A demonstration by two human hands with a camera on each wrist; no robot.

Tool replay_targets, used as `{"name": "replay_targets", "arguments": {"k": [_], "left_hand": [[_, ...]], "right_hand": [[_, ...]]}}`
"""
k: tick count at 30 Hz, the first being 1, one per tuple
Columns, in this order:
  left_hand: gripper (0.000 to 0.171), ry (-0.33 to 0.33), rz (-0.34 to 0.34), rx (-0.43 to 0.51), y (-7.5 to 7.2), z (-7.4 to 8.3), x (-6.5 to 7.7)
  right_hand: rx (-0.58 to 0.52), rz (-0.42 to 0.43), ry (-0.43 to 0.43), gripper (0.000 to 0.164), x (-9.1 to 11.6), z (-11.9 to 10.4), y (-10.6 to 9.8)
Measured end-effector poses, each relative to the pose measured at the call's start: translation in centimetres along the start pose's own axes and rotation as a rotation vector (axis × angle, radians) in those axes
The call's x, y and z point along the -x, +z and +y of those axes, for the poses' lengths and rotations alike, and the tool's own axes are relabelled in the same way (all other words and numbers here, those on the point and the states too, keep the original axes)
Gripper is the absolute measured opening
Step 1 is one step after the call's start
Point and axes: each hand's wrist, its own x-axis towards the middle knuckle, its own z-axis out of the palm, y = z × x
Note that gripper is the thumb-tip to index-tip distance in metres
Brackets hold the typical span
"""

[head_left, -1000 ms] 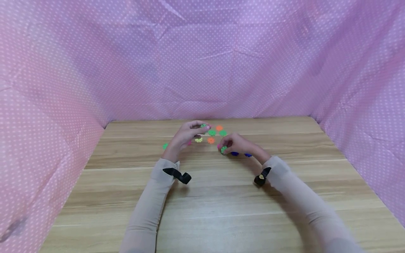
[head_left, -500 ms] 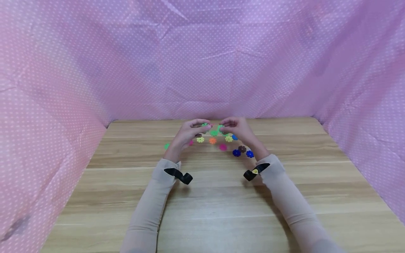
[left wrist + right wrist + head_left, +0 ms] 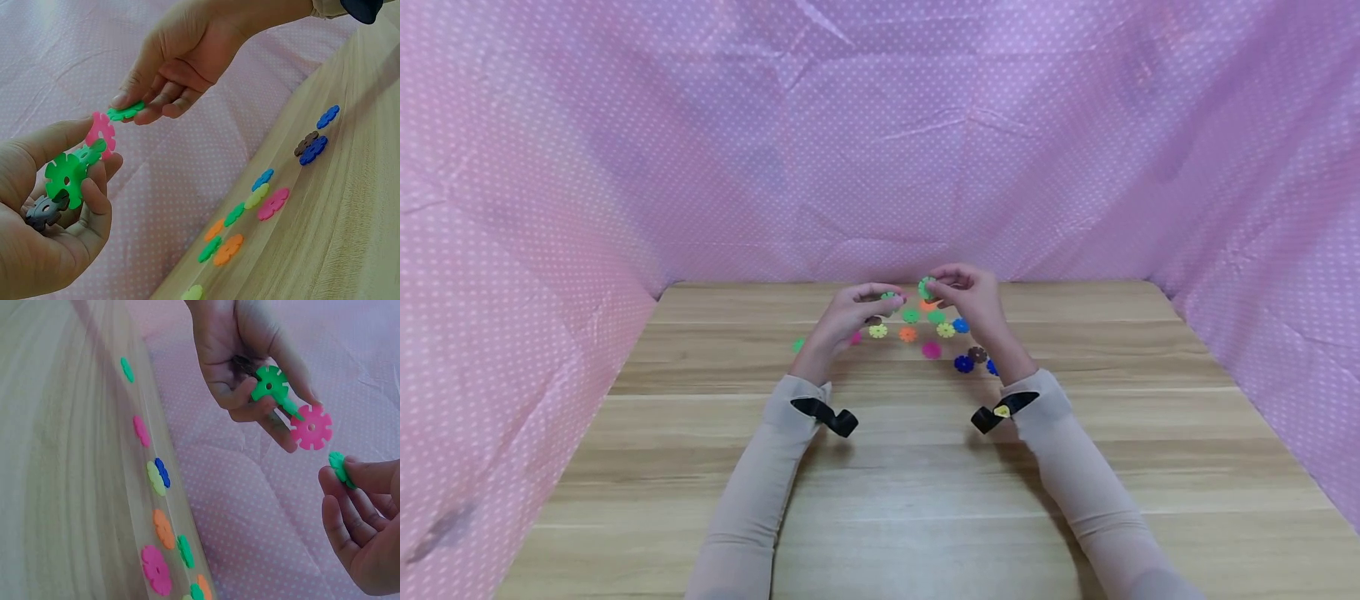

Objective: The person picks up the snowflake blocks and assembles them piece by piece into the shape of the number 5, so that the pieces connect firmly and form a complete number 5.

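Note:
My left hand point(image 3: 842, 321) holds a short chain of slotted snowflake discs. In the left wrist view the chain runs from a dark grey disc point(image 3: 42, 212) in the palm, through green discs point(image 3: 62, 181), to a pink disc point(image 3: 100, 134) at the fingertips. Facing it, my right hand point(image 3: 973, 300) pinches a single green disc point(image 3: 338, 467) between thumb and fingers, raised over the far part of the table. A small gap shows in the right wrist view between that green disc and the pink disc point(image 3: 310, 427) of the chain.
Several loose discs lie on the wooden table point(image 3: 880, 500) below the hands, among them orange point(image 3: 907, 334), pink point(image 3: 932, 350), yellow point(image 3: 945, 330), brown point(image 3: 977, 354) and dark blue point(image 3: 964, 364). A pink dotted cloth point(image 3: 880, 167) hangs behind the table's far edge.
My right hand has lifted the green disc from close over the table and carried it up and away, to beside the left hand. The left hand has hardly moved.

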Motion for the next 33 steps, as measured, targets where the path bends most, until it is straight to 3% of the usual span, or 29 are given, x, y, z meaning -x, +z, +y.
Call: {"name": "replay_targets", "arguments": {"k": [20, 27, 33], "left_hand": [[0.028, -0.001, -0.009, -0.016, 0.15, -0.19, -0.16], [0.027, 0.025, -0.036, 0.044, 0.26, -0.09, -0.17], [0.023, 0.039, -0.029, 0.032, 0.25, 0.0, -0.15]], "right_hand": [[0.019, -0.04, -0.034, 0.024, 0.36, 0.28, 0.46], [0.031, -0.043, -0.045, 0.023, 0.27, 0.46, 0.42], [0.04, -0.06, -0.048, 0.025, 0.27, 0.46, 0.2]]}}
